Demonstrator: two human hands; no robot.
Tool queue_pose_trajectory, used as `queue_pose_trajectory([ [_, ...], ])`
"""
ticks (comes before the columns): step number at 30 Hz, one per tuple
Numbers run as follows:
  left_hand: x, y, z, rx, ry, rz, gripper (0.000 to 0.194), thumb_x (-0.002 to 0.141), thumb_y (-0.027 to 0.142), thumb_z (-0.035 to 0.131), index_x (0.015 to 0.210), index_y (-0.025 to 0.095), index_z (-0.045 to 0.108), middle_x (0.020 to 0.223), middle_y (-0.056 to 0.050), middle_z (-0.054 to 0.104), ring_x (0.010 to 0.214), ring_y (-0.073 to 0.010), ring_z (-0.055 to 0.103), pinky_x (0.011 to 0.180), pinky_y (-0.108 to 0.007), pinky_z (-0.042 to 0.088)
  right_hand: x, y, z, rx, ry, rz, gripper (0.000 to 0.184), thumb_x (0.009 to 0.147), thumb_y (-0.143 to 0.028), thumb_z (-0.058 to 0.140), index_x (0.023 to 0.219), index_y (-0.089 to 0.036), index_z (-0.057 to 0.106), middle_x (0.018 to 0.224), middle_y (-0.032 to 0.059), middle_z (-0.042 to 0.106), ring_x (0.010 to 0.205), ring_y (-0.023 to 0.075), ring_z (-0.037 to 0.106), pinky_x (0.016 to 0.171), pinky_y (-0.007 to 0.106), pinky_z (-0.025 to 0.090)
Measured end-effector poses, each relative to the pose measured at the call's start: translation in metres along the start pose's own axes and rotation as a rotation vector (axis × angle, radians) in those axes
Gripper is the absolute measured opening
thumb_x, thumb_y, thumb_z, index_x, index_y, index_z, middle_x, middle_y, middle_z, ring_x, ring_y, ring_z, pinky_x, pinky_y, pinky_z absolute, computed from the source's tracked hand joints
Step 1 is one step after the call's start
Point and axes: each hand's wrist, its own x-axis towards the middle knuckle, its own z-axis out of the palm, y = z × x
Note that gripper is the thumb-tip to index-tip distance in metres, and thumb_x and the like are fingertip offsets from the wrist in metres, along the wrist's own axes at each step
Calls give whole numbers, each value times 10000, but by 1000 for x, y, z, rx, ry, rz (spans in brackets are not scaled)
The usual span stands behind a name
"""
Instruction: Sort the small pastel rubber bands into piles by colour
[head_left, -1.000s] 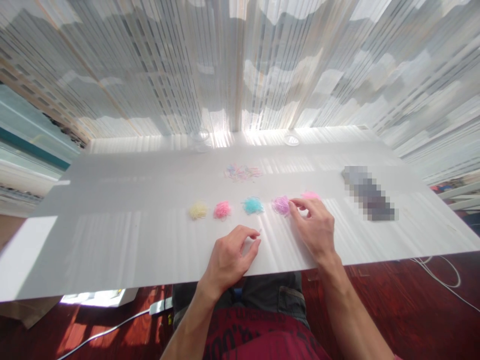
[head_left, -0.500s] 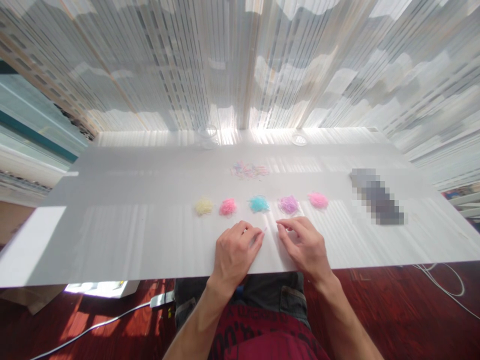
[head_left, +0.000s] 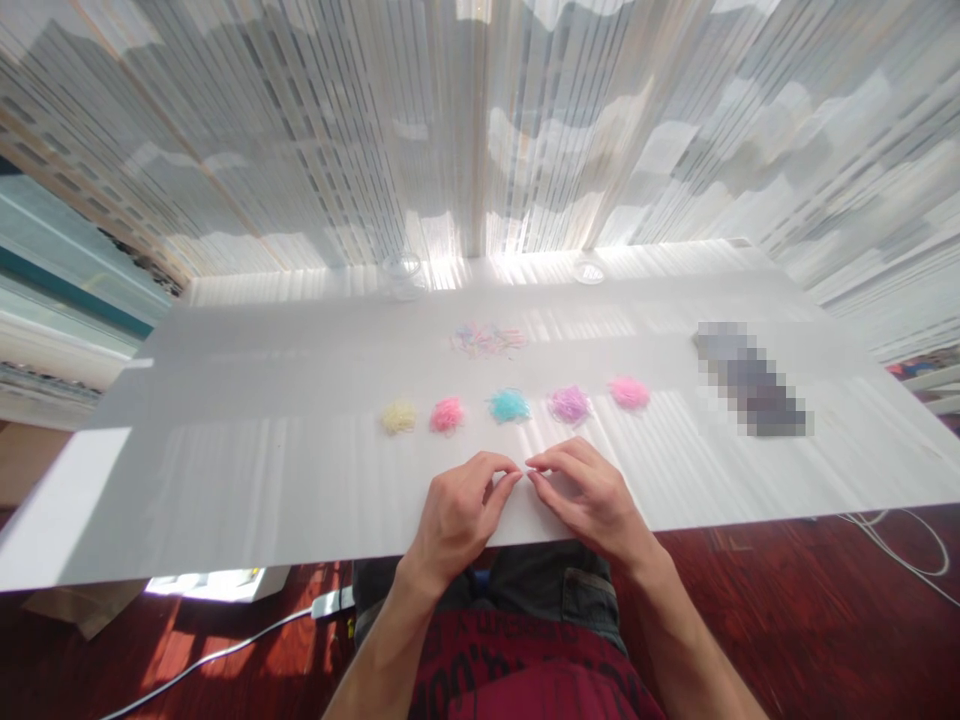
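Note:
My left hand (head_left: 459, 508) is closed in a pinch, with a tiny pale piece, apparently a small rubber band, at its fingertips. Almost touching it, my right hand (head_left: 589, 497) also has thumb and forefinger drawn together; what lies between them is too small to make out. Beyond the hands runs a row of small heaps of what look like thin rubber bands: a yellow heap (head_left: 398, 416), a coral-pink heap (head_left: 448, 414), a turquoise heap (head_left: 509, 405), a purple heap (head_left: 571, 404) and a light-pink heap (head_left: 629, 392). Behind them lies a loose mixed-colour heap (head_left: 489, 341).
A clear jar (head_left: 405, 276) and a clear round lid (head_left: 589, 273) stand at the white table's (head_left: 315, 360) back edge, before a striped curtain (head_left: 442, 130). A pixelated dark object (head_left: 752, 382) lies on the right. White cables (head_left: 896, 540) hang by the floor.
My right hand has moved left so its fingertips nearly meet those of my left hand. The pale piece that stuck out from the left fingertips now barely shows. The view has shifted slightly.

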Motion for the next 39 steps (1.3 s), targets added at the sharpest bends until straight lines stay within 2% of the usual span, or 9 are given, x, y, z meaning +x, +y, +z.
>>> queue_pose_trajectory([
  [8,-1,-1,2,-17,12,-39,96,1038,244,579,1027,200,664,896,-15,752,661,-124,643,631,-237,491,0,-1,-2,52,22,8,87,960,-185,666,1012,-240,710,889,43,723,827,204,677,727,345,575],
  [15,-3,-1,3,-121,22,-99,119,991,228,649,1104,206,681,913,3,743,576,-89,528,585,-215,461,-1,-1,-3,83,37,17,107,951,-155,680,1015,-234,712,882,38,716,820,194,668,726,328,562],
  [23,-3,0,3,-156,7,-158,88,981,252,656,1018,208,722,834,16,736,562,-84,508,562,-207,437,-2,0,-2,120,35,15,91,952,-172,690,1019,-226,717,885,42,713,822,189,664,729,325,557],
  [26,-2,2,1,-148,9,-141,75,975,234,657,1005,203,717,829,14,727,556,-83,494,552,-206,430,-2,-1,-2,125,44,8,107,946,-163,693,1025,-229,718,873,37,707,812,184,661,716,317,556],
  [31,1,4,0,-131,1,-48,70,975,199,656,1000,210,720,936,-4,722,573,-74,478,561,-203,431,-2,-2,-3,153,63,13,99,939,-163,705,1008,-233,721,848,23,702,784,173,655,689,300,551],
  [39,-1,2,2,-170,66,-48,57,957,199,693,996,215,731,952,-7,702,559,-62,432,543,-201,424,-3,-1,-2,151,53,14,122,922,-165,734,1026,-228,721,856,20,696,791,164,655,698,285,555],
])
